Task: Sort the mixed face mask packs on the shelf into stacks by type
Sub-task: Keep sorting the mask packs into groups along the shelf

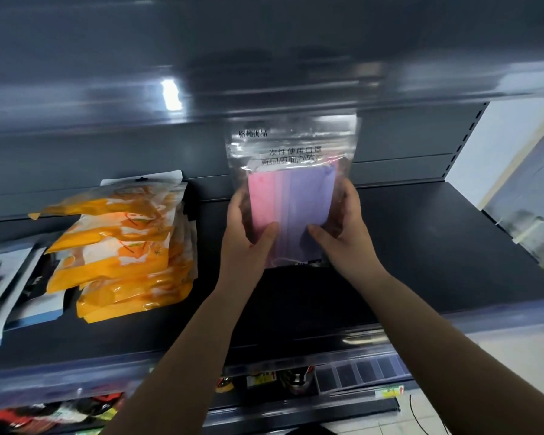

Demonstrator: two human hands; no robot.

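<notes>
I hold a clear pack of pink and purple masks [291,196] upright over the dark shelf [437,246], near its middle. My left hand [248,233] grips its lower left side and my right hand [343,233] grips its lower right side, thumbs on the front. The pack's bottom edge is at or just above the shelf surface; I cannot tell if it touches. To the left a stack of orange mask packs [123,246] lies on the shelf. Further left lie white and blue packs [22,290] with dark masks.
An upper shelf [264,73] hangs just above the pack's top. The shelf's right end [484,196] is open beside a pale wall. Below the front rail [358,350], a lower shelf holds red and black goods [60,412].
</notes>
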